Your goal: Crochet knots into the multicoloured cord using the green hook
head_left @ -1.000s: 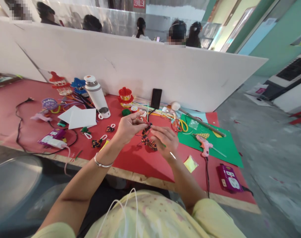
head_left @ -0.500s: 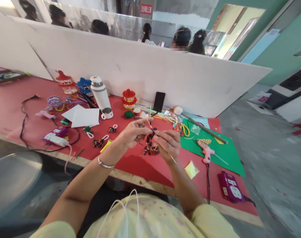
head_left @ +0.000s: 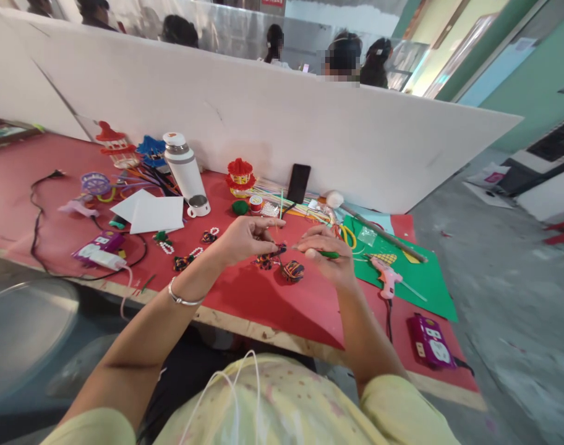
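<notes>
My left hand pinches a small crocheted piece of dark multicoloured yarn, with a strand raised near the index finger. In my right hand is a crochet hook with a green handle, its tip pointing left towards the piece. Whether the tip touches the yarn is too small to tell. Just below, between the hands, a ball of the same multicoloured yarn rests on the red table.
Small yarn pieces with white beads lie left. Behind are a white thermos, a phone and a red ornament. To the right are a pink glue gun and a purple power strip. A white partition stands behind.
My right hand has moved right, away from the crocheted piece, and the hook's green handle now shows. The piece has shifted left with my left hand. Two yellow packets no longer show.
</notes>
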A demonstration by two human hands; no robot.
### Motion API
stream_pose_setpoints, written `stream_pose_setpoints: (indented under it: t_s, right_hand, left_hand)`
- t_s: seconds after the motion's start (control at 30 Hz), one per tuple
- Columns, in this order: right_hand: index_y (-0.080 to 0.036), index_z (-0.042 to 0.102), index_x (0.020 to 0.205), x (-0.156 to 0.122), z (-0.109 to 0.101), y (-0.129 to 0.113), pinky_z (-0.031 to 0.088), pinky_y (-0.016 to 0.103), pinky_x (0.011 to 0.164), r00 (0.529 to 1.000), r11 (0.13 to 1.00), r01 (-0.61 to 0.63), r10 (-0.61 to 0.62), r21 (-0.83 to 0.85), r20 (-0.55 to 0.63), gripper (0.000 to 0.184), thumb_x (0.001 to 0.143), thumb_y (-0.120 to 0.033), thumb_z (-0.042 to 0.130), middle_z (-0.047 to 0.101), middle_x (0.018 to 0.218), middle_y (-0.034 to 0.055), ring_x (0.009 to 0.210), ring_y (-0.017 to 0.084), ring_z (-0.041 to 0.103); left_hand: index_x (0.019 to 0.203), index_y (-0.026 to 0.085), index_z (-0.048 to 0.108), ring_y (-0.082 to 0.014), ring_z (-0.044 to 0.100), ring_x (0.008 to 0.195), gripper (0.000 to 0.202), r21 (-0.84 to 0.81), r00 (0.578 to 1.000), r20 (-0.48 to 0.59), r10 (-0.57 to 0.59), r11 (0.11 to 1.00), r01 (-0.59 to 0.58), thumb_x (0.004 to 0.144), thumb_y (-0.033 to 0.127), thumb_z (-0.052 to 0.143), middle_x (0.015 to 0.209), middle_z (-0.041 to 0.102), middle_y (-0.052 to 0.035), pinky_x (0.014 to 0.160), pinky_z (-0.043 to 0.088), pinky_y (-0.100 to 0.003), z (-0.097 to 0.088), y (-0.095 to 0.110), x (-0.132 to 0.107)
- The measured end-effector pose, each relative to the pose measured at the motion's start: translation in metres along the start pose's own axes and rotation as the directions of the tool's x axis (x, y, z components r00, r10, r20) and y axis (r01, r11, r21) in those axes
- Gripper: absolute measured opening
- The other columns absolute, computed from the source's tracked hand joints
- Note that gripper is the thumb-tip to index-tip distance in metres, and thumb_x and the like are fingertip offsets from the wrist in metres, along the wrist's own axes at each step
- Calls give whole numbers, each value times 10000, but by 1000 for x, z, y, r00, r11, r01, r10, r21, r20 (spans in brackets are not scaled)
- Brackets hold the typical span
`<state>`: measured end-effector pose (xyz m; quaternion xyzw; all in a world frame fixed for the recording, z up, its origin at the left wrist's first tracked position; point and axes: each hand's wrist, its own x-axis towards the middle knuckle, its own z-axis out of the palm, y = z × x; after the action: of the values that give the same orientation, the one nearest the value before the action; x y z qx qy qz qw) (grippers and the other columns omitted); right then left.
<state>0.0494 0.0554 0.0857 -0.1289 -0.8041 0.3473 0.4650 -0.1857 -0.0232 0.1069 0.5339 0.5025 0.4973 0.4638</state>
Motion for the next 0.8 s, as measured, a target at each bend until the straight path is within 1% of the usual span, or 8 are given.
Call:
stream_pose_setpoints:
  t_s: [0.17,0.23,0.3,0.37,0.43,0.57,0.67,0.8]
  right_hand:
    - [-316,825,835,-8,12,23,601,492,886,975,925,-192,219,328,-47,303,892,-598,733,791,784,44,940,269,710]
    - [-315,810,816,-13,25,28,613,497,882,960,895,-190,255,403,-116,352,869,-653,729,787,767,41,924,268,721]
    - [-329,812,867,-18,38,30,612,499,912,943,910,-144,245,388,-225,320,898,-631,711,809,827,36,936,257,731]
    - [-349,820,959,-24,48,27,595,500,952,928,966,-86,166,243,-333,211,946,-524,704,833,921,30,966,247,731]
    - [-357,821,1033,-28,52,21,576,501,977,928,1000,-30,26,-4,-372,140,959,-414,717,846,999,29,998,247,722]
    - [-347,802,1109,-31,54,11,572,493,952,912,919,80,-224,-386,-343,180,952,-295,731,850,1084,35,1039,257,695]
    - [-344,777,1156,-30,56,9,584,491,923,895,868,106,-295,-485,-334,227,955,-256,718,845,1094,40,1027,261,696]
    - [-360,762,1196,-30,63,9,577,488,924,886,856,90,-302,-508,-352,269,953,-251,721,832,1106,46,1038,268,689]
  left_hand:
    - [1248,170,802,-125,629,628,593,-137,990,138,-39,989,58,661,167,888,767,749,-42,554,444,-226,-2,2,-1]
    - [1251,174,801,-106,597,603,597,-189,993,111,-37,980,58,661,175,893,773,743,-39,517,396,-211,3,1,0]
    - [1255,174,798,-91,568,589,612,-236,1000,24,-19,971,24,651,175,899,761,726,-22,511,382,-208,10,-2,0]
    - [1252,169,796,-85,555,596,615,-263,996,-91,3,964,-27,645,171,893,743,698,2,538,406,-213,20,-7,1]
    - [1234,147,799,-92,559,620,597,-254,977,-211,31,964,-85,643,176,882,699,655,25,578,434,-220,30,-12,1]
    - [1279,130,774,-89,541,614,616,-260,950,-309,50,956,-135,671,196,847,678,636,32,579,421,-219,45,-21,1]
    - [1274,134,775,-76,504,582,616,-305,939,-341,32,942,-143,669,219,851,673,628,35,550,388,-214,52,-23,1]
    - [1256,154,785,-76,506,602,587,-300,911,-411,40,937,-177,675,204,848,692,627,38,556,400,-209,59,-19,-2]
